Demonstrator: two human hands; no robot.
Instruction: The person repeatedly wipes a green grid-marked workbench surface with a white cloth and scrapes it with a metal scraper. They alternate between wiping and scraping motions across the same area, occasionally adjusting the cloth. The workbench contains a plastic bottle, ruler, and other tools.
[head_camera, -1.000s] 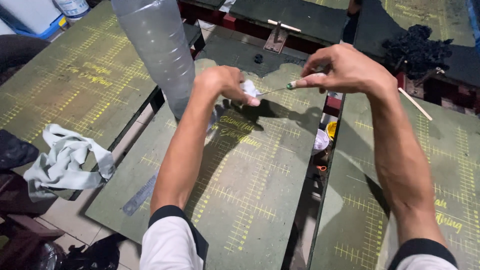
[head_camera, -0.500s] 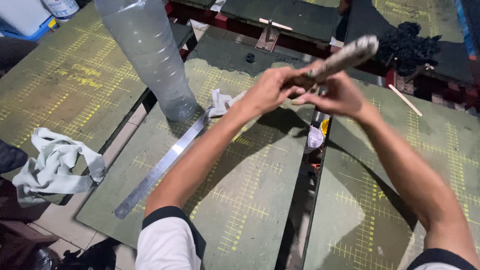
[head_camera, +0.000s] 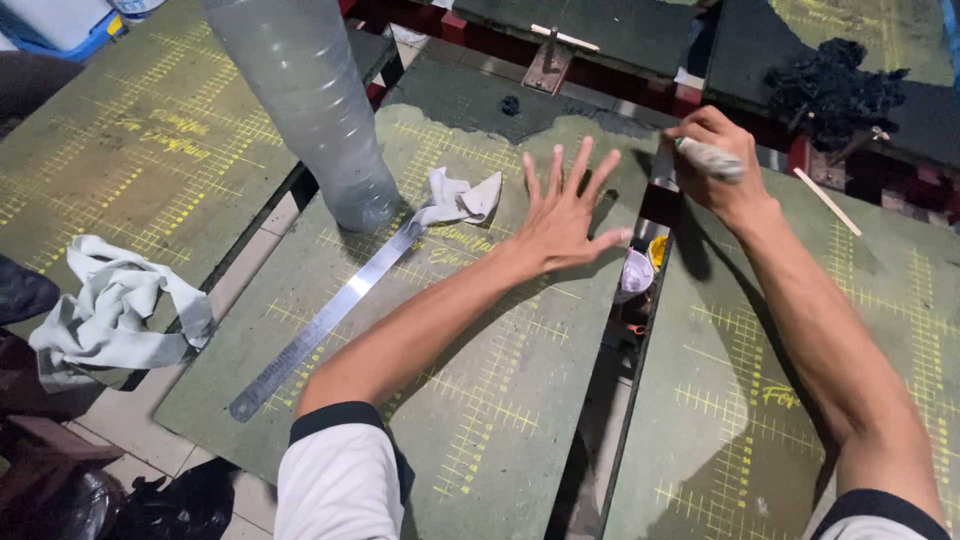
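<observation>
My left hand (head_camera: 562, 212) is spread flat, fingers apart, pressing on the green board with yellow grid marks (head_camera: 480, 400). My right hand (head_camera: 715, 170) is closed around a pale stick-like tool with a wrapped end (head_camera: 712, 160), held over the gap between two boards. A long steel ruler (head_camera: 325, 322) lies diagonally on the board to the left of my left arm. A small white rag (head_camera: 455, 198) lies at the ruler's far end, just left of my left hand.
A large clear plastic cylinder (head_camera: 305, 100) stands at the board's far left corner. A crumpled grey cloth (head_camera: 110, 310) lies on the left board. A black clump (head_camera: 830, 90) and a thin wooden stick (head_camera: 828, 202) lie far right. Small items (head_camera: 640, 272) sit in the gap.
My hands have separated. The left hand let go and came down flat on the board; the right hand moved right and down with the tool. The ruler is uncovered.
</observation>
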